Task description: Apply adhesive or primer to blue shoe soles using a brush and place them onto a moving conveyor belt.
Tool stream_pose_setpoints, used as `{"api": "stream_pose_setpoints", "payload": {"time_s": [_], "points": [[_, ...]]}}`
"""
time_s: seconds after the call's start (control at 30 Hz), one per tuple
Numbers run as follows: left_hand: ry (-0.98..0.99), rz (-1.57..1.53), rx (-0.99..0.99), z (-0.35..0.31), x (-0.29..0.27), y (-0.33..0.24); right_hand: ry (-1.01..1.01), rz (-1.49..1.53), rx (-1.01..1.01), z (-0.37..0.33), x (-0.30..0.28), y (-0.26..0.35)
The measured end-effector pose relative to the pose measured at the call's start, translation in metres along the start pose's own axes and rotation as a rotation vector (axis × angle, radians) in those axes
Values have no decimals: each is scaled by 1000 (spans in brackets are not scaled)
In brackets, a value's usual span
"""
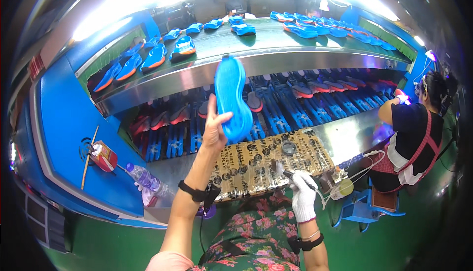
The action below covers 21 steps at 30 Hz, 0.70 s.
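Note:
My bare left hand [215, 127] grips a bright blue shoe sole [230, 91], held upright above the near bench with its long side facing me. In my white-gloved right hand [304, 194] is a brush [287, 173] with a dark handle, its bristles pointing toward the tape-covered board [236, 172]. Whether the bristles touch the board I cannot tell. A small round dish [288, 147] stands on the board, just beyond the brush. The two hands are well apart, and the sole is not touching the brush.
Beyond the bench, blue racks [290, 106] hold dark shoes with red soles. Higher up, a conveyor belt [217, 44] carries several blue soles. A bottle [148, 178] stands at left. A co-worker [416, 133] sits at right, near a blue stool [362, 207].

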<state>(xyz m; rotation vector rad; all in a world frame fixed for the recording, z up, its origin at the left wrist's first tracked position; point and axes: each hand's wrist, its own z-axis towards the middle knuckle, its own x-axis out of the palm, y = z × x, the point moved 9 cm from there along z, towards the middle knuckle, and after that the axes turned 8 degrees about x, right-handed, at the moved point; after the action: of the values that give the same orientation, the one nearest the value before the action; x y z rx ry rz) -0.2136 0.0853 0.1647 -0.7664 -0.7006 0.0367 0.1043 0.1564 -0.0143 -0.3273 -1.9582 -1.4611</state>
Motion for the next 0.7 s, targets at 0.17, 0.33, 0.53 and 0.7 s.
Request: {"api": "stream_pose_setpoints", "payload": {"time_s": [0.17,0.33,0.53,0.7], "points": [[-59,-324,-642,-111,-57,88,58,66,1,-3,12,17],[-92,-335,-752,-213,-53,116,227,-41,44,-24,58,35],[28,-427,-749,-259,-11,110,443,-436,-78,-50,121,52],[52,-795,-756,-265,2,113,470,-600,-109,-56,134,47]]}}
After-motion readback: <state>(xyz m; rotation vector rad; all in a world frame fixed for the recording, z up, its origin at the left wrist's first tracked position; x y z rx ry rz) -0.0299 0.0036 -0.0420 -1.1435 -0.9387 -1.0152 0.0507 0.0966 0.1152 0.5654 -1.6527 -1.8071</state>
